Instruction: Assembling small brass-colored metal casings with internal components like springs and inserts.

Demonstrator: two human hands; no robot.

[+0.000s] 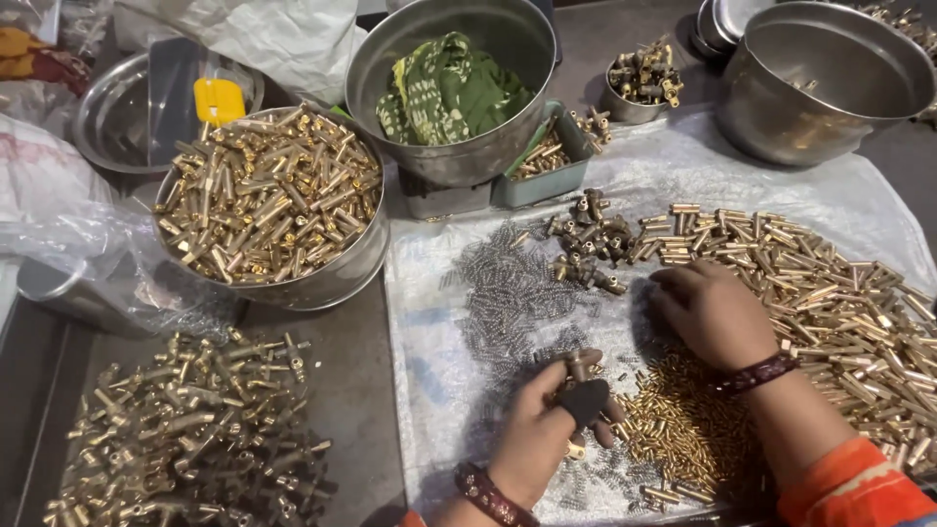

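My left hand (542, 420) holds a small brass fitting (580, 368) upright between thumb and fingers, with a dark cover on one finger. My right hand (708, 312) rests palm down on the white sheet (429, 322), fingers curled over the edge of a heap of long brass tubes (830, 293). Between the hands lie small steel springs (508, 293) and a pile of tiny brass pins (683, 420). A cluster of dark brass fittings (590, 244) lies just beyond my right fingertips.
A steel bowl of brass tubes (268, 200) stands at the left, with a heap of finished brass parts (185, 439) below it. Behind are a steel pot holding green cloth (449, 88), a small tray (547, 161), a cup of fittings (639, 83) and an empty steel pot (820, 78).
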